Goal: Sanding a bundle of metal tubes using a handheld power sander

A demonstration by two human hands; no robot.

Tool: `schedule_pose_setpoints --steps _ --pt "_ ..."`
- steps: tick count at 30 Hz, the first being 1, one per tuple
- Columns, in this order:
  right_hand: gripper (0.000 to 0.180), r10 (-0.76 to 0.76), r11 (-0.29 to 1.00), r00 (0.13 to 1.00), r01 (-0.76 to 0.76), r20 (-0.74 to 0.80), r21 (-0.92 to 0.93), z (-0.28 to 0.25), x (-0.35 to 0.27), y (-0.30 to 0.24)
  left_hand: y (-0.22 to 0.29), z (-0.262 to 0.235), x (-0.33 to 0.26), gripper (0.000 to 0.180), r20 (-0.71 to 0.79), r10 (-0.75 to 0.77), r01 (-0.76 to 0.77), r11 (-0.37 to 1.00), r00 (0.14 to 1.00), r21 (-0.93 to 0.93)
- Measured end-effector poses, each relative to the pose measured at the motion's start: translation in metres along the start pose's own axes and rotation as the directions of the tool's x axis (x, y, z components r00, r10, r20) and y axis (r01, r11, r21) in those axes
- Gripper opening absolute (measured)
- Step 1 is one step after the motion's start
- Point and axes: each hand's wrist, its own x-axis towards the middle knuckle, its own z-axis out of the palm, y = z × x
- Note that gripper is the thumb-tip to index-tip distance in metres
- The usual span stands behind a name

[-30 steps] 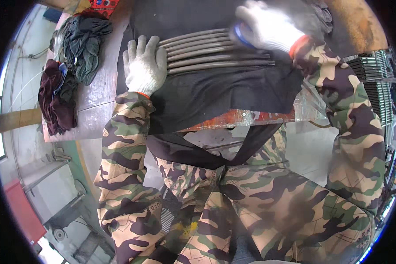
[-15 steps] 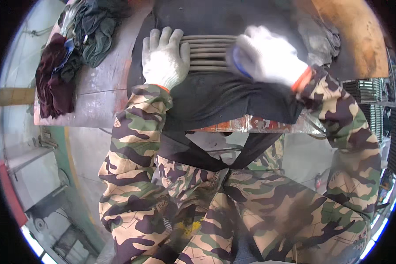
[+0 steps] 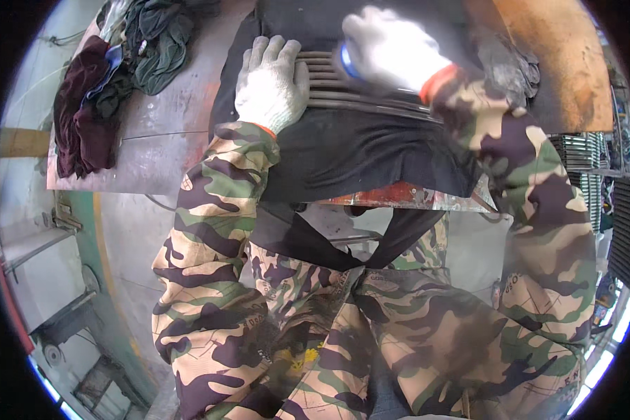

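Observation:
Several grey metal rods [image 3: 374, 106] lie side by side on a black cloth [image 3: 357, 154] spread over a steel table [image 3: 154, 150]. My left hand [image 3: 273, 84], in a white knit glove, lies flat on the rods' left ends with its fingers spread. My right hand [image 3: 392, 49], also gloved and blurred by motion, is over the rods just right of the left hand. A small blue thing [image 3: 346, 61] shows at its palm; I cannot make out what it is. Both sleeves are camouflage.
Dark red rags [image 3: 84, 119] and green cloths [image 3: 157, 35] are heaped on the table's left end. A rusty orange board [image 3: 560, 49] and a crumpled grey rag [image 3: 507, 63] lie at the far right. Stacked metal parts [image 3: 581, 150] stand beyond the right edge.
My right hand has slid left along the rods, closing on the left hand. The left hand has stayed pressed on the rod ends.

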Motion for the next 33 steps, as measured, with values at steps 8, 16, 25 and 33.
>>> schedule_pose_setpoints --steps 8,16,25,33 --pt "0.023 -0.143 0.989 0.989 0.144 -0.022 0.032 -0.009 -0.008 0.001 0.005 -0.011 0.004 0.044 0.076 0.038 -0.049 0.988 0.996 0.147" --pt "0.025 -0.127 0.992 0.992 0.128 -0.014 0.009 0.0 -0.017 -0.001 0.008 -0.008 -0.001 0.046 0.135 0.005 -0.017 0.996 0.991 0.085" --pt "0.032 -0.124 0.992 0.99 0.124 0.072 0.006 -0.008 -0.015 -0.014 0.012 -0.014 -0.013 0.049 0.136 0.005 -0.018 0.996 0.991 0.091" --pt "0.029 -0.083 0.996 0.994 0.082 0.073 0.016 -0.013 -0.024 -0.004 0.018 -0.001 -0.002 0.048 0.129 -0.001 -0.009 0.997 0.992 0.077"
